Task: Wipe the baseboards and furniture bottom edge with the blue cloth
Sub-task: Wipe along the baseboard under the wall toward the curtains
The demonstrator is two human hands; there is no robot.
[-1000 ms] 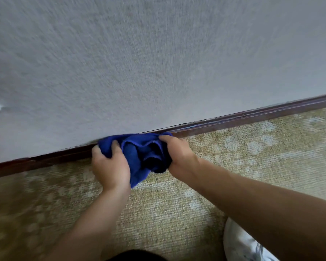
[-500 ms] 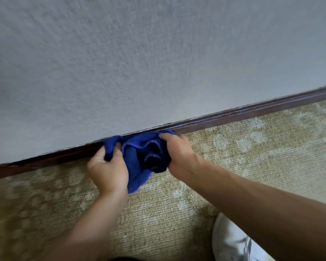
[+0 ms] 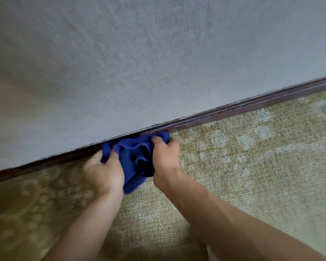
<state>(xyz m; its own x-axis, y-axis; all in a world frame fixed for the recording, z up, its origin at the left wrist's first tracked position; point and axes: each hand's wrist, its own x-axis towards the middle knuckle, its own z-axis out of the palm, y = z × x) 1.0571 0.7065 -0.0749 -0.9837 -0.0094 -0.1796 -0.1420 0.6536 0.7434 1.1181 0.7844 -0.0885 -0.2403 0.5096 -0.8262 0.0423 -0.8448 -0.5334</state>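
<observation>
Both hands shifted right along baseboard point(image 3: 233, 108), fingers point(image 3: 113, 157) pinching bunched, creased blue cloth point(image 3: 134, 159) against it

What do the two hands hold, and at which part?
Both hold the blue cloth, bunched against the baseboard. The left hand grips its left end, the right hand its right end near the top edge.
</observation>
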